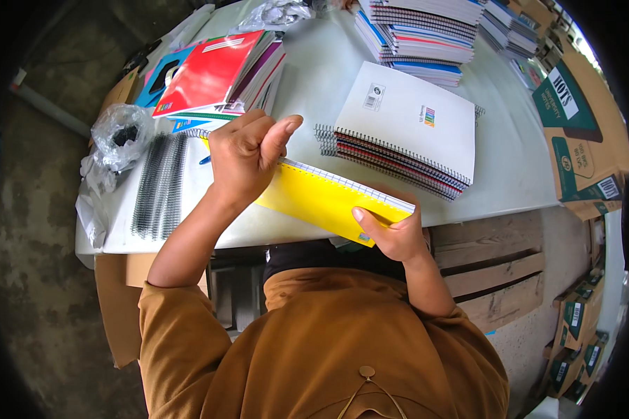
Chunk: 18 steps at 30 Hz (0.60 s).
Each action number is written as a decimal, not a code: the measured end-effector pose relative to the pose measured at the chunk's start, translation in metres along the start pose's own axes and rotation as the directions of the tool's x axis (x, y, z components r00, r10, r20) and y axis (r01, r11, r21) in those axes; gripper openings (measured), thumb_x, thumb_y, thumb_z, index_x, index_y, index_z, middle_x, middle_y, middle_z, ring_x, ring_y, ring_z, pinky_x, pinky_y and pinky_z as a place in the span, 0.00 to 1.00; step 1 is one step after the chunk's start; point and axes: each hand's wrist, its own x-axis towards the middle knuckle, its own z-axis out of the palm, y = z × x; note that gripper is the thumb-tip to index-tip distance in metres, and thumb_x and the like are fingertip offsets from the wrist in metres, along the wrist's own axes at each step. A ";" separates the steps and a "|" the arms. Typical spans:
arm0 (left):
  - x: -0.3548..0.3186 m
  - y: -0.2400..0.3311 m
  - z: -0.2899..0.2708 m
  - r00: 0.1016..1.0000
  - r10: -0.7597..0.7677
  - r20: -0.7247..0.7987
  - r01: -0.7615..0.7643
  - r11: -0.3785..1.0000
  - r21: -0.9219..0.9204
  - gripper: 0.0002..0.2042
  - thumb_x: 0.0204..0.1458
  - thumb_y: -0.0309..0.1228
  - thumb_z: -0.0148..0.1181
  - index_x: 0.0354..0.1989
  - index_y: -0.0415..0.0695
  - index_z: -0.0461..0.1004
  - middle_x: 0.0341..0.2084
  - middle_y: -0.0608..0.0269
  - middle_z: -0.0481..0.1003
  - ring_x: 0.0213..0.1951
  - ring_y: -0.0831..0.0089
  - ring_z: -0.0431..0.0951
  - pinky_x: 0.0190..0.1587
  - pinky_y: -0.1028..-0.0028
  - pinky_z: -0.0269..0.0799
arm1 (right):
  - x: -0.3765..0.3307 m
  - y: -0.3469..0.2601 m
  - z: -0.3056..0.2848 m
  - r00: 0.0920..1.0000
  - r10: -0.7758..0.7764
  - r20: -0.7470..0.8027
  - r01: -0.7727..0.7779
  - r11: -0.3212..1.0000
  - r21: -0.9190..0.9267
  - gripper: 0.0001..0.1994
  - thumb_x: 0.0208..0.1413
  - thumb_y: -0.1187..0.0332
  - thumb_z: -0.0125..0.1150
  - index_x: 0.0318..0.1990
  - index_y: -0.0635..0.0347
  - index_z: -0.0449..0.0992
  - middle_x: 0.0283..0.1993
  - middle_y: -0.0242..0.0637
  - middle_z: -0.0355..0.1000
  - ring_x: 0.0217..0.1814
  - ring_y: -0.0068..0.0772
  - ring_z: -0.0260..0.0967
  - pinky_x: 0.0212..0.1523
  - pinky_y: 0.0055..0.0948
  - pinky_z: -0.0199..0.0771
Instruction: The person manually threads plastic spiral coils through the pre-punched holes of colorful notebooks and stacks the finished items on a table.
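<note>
A yellow-covered notebook with squared pages is tilted over the table's near edge, its row of punched holes along the upper edge. My right hand grips its right end, thumb flat on the cover. At the other end my left hand is closed over the punched edge, thumb raised. A dark spiral wire sticks out to the left of that fist, beside the notebook's corner; the curled fingers hide the rest of it. No wire shows along the holes right of the fist.
Loose spiral wires lie at the left. Red-covered notebooks are piled behind them, near crumpled plastic. A stack of white-backed spiral notebooks stands right of centre, with taller stacks behind. Cardboard boxes stand at the right.
</note>
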 end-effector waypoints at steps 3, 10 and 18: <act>-0.004 -0.008 0.002 0.981 0.194 0.003 -0.192 0.969 0.154 0.16 0.45 0.37 0.64 0.15 0.43 0.68 0.11 0.66 0.65 0.18 0.69 0.65 0.24 0.68 0.59 | 0.000 0.007 0.001 0.987 -0.152 -0.049 0.149 0.987 -0.052 0.16 0.49 0.78 0.58 0.48 0.65 0.73 0.46 0.44 0.73 0.40 0.32 0.74 0.41 0.21 0.72; 0.000 -0.025 0.006 0.783 0.481 -0.394 -0.336 0.861 0.383 0.45 0.48 0.65 0.38 0.60 0.32 0.50 0.59 0.43 0.48 0.61 0.51 0.49 0.62 0.57 0.41 | 0.000 0.009 0.004 0.874 -0.470 0.121 0.480 0.800 -0.361 0.20 0.43 0.78 0.61 0.49 0.66 0.72 0.47 0.46 0.72 0.44 0.39 0.74 0.43 0.29 0.74; -0.072 -0.061 0.022 0.837 0.509 -0.201 -0.514 0.857 0.032 0.52 0.41 0.69 0.45 0.64 0.36 0.41 0.64 0.40 0.40 0.64 0.44 0.40 0.62 0.45 0.31 | 0.001 0.012 0.002 0.830 -0.513 0.217 0.557 0.750 -0.356 0.18 0.43 0.76 0.63 0.45 0.68 0.74 0.47 0.47 0.72 0.44 0.40 0.74 0.43 0.30 0.75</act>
